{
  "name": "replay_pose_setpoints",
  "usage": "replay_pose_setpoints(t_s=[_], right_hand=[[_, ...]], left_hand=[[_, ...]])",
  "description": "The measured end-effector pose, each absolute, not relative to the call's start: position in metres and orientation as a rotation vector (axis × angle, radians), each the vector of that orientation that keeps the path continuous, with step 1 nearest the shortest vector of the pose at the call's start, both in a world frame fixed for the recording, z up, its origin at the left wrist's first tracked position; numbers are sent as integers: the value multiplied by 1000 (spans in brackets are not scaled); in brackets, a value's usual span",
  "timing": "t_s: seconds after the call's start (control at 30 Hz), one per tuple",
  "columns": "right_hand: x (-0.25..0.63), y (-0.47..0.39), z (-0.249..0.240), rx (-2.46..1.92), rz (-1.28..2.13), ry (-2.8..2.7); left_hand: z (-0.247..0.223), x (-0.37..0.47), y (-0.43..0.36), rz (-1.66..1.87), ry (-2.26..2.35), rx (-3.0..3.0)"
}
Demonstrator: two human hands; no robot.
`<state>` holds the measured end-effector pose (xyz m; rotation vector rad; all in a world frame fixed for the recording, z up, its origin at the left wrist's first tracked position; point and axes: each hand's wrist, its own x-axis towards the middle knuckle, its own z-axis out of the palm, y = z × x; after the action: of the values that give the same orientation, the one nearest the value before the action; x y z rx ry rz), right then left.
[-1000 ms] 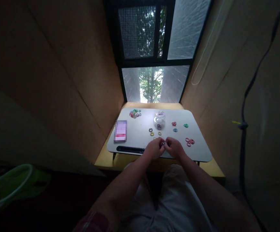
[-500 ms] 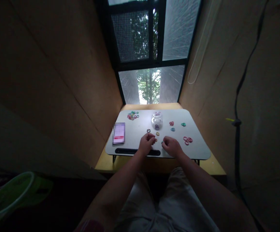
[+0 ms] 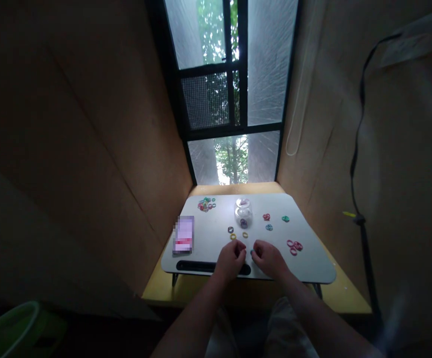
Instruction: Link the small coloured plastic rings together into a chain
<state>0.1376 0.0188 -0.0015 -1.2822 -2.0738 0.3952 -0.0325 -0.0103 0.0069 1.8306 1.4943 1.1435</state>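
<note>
My left hand (image 3: 232, 258) is closed in a pinch above the front middle of the white lap desk (image 3: 208, 243). A tiny reddish bit shows at its fingertips, too small to name. Just right of it, my right hand (image 3: 270, 257) is closed too, with a small teal hair tie (image 3: 252, 252) at its fingertips. Beyond the left hand lie a yellow hair tie (image 3: 232, 236), a second yellow hair tie (image 3: 245, 234) and a dark purple one (image 3: 230, 229). A clear plastic jar (image 3: 243, 213) stands behind them, with a purple hair tie (image 3: 243, 223) at its near end.
A mixed pile of hair ties (image 3: 205, 204) sits back left, above a phone (image 3: 184, 234). On the right are red (image 3: 266, 217), blue (image 3: 269, 227), green (image 3: 285, 219) and pink hair ties (image 3: 295, 246). A black slot (image 3: 197, 266) runs along the front. A green bin (image 3: 10, 330) stands lower left.
The camera has tilted up, so the desk appears lower. A yellow hair tie now shows just beyond my left hand. Both hands stay close together and closed.
</note>
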Motion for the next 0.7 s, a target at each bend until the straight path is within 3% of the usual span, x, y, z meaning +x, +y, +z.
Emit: replay_pose_setpoints(t_s=[0.57,0.7], right_hand=[[140,17,0,-1265,403,-2108],[140,18,-1,-1285,391,-2103]], left_hand=[[2,-16,-15,1125,1507,1825],[1,-32,-10,1284,1495,1600]])
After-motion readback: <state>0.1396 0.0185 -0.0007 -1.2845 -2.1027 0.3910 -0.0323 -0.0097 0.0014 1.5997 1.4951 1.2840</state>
